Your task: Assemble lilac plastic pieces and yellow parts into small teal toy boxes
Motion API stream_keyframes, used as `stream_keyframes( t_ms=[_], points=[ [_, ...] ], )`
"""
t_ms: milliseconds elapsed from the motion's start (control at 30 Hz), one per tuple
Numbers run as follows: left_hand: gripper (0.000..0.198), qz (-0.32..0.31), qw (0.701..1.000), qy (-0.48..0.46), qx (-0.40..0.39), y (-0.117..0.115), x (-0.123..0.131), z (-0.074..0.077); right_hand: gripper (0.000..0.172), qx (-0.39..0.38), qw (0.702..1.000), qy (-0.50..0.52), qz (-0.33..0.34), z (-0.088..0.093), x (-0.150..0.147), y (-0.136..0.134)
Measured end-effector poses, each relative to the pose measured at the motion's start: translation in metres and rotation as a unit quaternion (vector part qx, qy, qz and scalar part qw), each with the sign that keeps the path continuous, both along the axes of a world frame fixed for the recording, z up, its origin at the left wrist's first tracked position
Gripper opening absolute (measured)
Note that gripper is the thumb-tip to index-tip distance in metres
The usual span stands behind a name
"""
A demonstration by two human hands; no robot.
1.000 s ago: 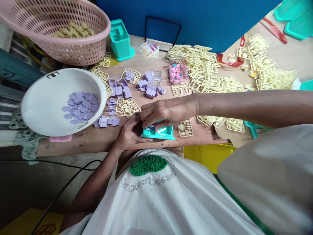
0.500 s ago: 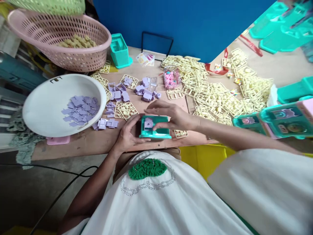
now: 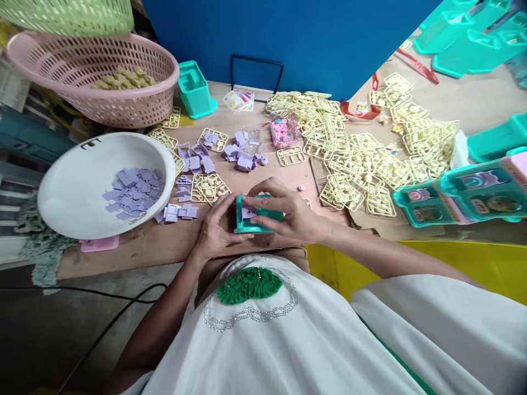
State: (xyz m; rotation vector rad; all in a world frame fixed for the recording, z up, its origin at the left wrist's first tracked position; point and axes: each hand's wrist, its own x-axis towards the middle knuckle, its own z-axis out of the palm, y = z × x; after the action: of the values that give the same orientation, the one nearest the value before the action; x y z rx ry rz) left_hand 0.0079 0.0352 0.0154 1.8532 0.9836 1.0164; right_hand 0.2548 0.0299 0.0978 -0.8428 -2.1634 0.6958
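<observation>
A small teal plastic case (image 3: 269, 205) lies near the table's front edge, before my body. My left hand (image 3: 214, 227) grips its left side, thumb along the near edge and fingers at the far corner. Inside the case, toward the left, sits a lavender plastic part (image 3: 248, 212), partly covered by fingers. Reaching in from the right, my right hand (image 3: 294, 213) has thumb and forefinger closed about that part; their exact contact is hidden. Left of the case are a cream sprue frame (image 3: 209, 188) and loose lavender pieces (image 3: 177, 213).
A white basin (image 3: 69, 192) of lavender pieces stands left, below a pink basket (image 3: 119, 104). Cream sprues (image 3: 354, 148) are heaped behind and right. A clear box of pink parts (image 3: 283, 130) stands at the back. Teal cases (image 3: 420, 203) lie at right, beside a blue panel (image 3: 296, 38).
My right hand's fingers have come down into the case, onto the lavender part. A small pink piece on the table now shows beyond the hand. My left hand keeps its hold.
</observation>
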Motion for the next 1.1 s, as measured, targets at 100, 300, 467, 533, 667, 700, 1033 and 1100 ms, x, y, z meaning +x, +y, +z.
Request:
stream_keyframes(
  t_ms=[100, 300, 467, 533, 667, 700, 1033, 1100],
  points=[
    [0.101, -0.003, 1.0, 0.014, -0.006, -0.001, -0.001, 0.0, 0.038, 0.038, 0.999, -0.006, 0.004, -0.003, -0.005, 0.001],
    [0.097, -0.011, 1.0, 0.02, 0.0, 0.0, 0.0, 0.001, 0.035, 0.048, 0.999, -0.015, 0.007, -0.004, -0.009, 0.003],
    [0.1, -0.011, 1.0, 0.023, -0.004, 0.0, 0.0, 0.001, 0.037, 0.027, 1.0, 0.011, -0.005, -0.012, -0.005, 0.003],
    [0.102, -0.004, 1.0, 0.022, -0.01, 0.0, -0.001, 0.0, 0.042, 0.012, 0.999, 0.036, -0.027, -0.017, -0.004, 0.0],
    [0.098, -0.003, 1.0, 0.006, -0.019, 0.0, 0.0, 0.0, 0.041, 0.01, 0.997, 0.044, -0.066, -0.021, -0.006, -0.005],
    [0.097, -0.004, 1.0, 0.004, -0.022, 0.0, 0.0, 0.0, 0.039, 0.015, 0.997, 0.04, -0.071, -0.022, -0.008, -0.006],
    [0.097, 0.005, 0.995, -0.057, -0.08, -0.003, 0.007, -0.002, 0.043, 0.003, 0.993, 0.04, -0.111, -0.021, -0.01, -0.006],
    [0.093, 0.028, 0.994, -0.056, -0.087, -0.005, 0.011, 0.004, 0.035, -0.031, 0.992, 0.057, -0.112, -0.018, -0.009, -0.001]
  ],
)
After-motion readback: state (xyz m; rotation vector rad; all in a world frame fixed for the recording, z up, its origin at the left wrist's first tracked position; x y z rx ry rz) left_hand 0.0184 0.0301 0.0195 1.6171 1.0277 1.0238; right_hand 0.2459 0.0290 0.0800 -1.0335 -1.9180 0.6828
